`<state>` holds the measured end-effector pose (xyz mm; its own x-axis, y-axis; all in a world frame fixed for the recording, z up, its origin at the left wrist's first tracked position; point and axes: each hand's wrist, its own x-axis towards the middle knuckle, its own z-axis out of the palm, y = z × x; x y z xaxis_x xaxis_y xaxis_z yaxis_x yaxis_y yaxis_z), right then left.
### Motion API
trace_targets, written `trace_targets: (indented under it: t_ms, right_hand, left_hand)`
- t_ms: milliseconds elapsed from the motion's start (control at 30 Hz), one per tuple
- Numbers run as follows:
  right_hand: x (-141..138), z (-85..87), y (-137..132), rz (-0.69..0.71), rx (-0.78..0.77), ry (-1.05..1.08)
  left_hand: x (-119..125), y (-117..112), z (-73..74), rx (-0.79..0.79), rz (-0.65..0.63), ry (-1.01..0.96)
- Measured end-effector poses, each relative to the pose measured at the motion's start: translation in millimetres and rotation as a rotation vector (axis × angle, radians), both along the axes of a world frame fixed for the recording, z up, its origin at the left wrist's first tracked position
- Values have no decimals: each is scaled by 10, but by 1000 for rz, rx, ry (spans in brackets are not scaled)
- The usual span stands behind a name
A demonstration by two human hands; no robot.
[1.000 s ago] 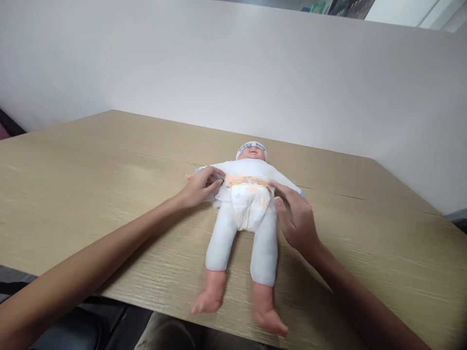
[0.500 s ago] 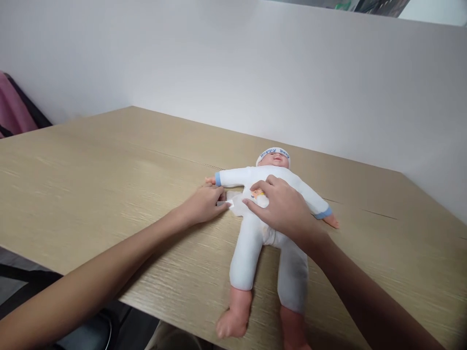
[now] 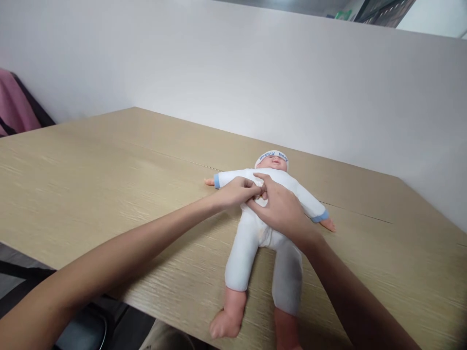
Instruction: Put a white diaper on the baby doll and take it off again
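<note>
A baby doll (image 3: 243,265) in a white suit with blue cuffs lies on its back, its feet toward me. A white diaper (image 3: 265,236) wraps its hips, and a small picture on the front is mostly covered by my hands. My left hand (image 3: 238,191) is closed at the doll's waist, its fingertips pinching the diaper's side tab over the front. My right hand (image 3: 280,205) rests on the diaper's front, thumb and index finger apart around the left fingertips. Exactly where the tab ends is hidden beneath my fingers.
The doll lies on a light wooden table (image 3: 109,160) with thin seams across its top. A white partition (image 3: 204,68) rises behind it. Pink cloth (image 3: 16,104) hangs at the far left, and a dark chair (image 3: 85,330) stands below the front edge.
My left hand has moved right from beside the doll's hip to its waist, bringing the white diaper tab over. It now meets my right hand, which stays on the front.
</note>
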<state>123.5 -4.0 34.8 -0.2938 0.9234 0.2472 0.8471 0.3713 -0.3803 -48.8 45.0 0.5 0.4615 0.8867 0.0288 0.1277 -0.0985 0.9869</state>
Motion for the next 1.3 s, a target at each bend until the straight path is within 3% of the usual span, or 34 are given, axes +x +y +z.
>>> trace_targets:
  t_ms: [167,367,500,633,767,900,967,1067,1133,1200,1300]
  right_hand:
    - [128,40,74,52,-63,101]
    - [168,6,117,26,-61,191]
    - [157,-40,108,6,-13,199]
    - [146,-146,184,-7,101,167]
    - [125,-180,186,-10,262,182]
    - [149,-85,-254,27,348,263]
    - [209,-56,-630,107,295,306]
    - [355,-127,-1162,285,42,288]
    - [471,-245,-1370,351,-66,221]
    - [584,-372,-1425,350,-90,164]
    - [714,-485,-1306,216,-72,115]
  left_hand:
    - [87,37,-66,42,0,-130]
    - [4,18,-365,199,206,-95]
    - [0,63,-503,208,181,-80]
    - [10,132,-516,200,132,-111]
    - [12,96,-477,202,261,-58]
    - [-62,-234,-311,351,450,8]
    - [-126,-512,-188,480,385,55]
    - [-204,-923,-55,585,-5,197]
    - [-226,-1103,-45,634,-232,361]
    - [-224,-1176,-93,665,-289,499]
    - [-198,-1134,-205,640,-162,547]
